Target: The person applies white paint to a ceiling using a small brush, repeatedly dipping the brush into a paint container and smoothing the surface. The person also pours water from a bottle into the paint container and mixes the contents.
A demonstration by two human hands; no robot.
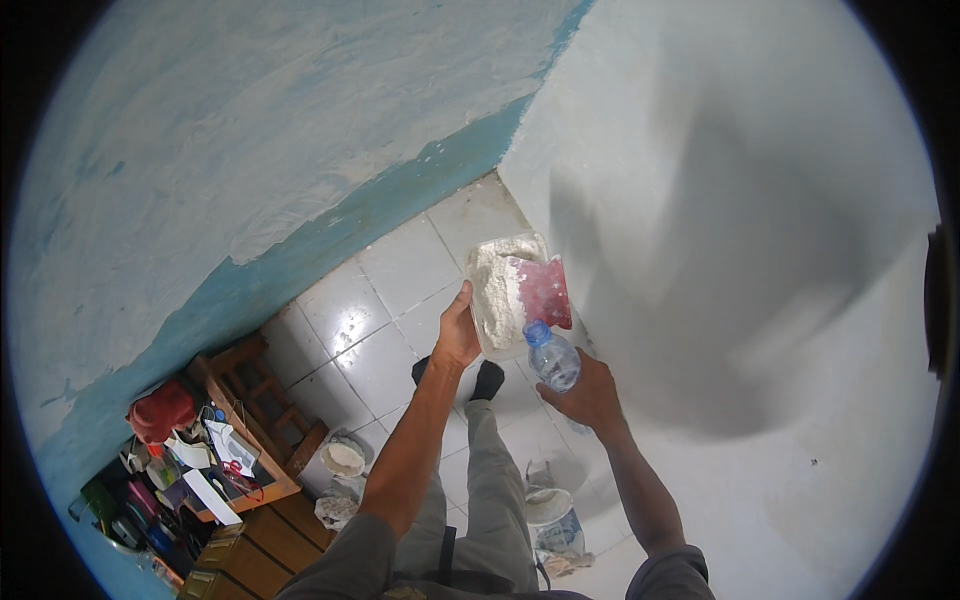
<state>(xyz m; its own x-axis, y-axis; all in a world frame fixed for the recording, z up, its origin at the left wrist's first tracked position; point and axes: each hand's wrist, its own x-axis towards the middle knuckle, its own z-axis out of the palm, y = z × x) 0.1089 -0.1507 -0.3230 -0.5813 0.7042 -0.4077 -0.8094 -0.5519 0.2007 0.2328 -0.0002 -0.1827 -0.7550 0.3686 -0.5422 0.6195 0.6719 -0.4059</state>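
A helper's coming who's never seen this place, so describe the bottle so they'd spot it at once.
The person's right hand shows at the left edge of the pale right-hand wall. It grips a plastic bottle. Its clear body and blue cap set it apart from the white-filled container beside it.

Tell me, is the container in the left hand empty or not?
Not empty: white, lumpy material lies heaped inside the container.

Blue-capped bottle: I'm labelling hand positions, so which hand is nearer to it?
Right. The right hand is wrapped around the blue-capped bottle; the left hand is to its left, apart from it.
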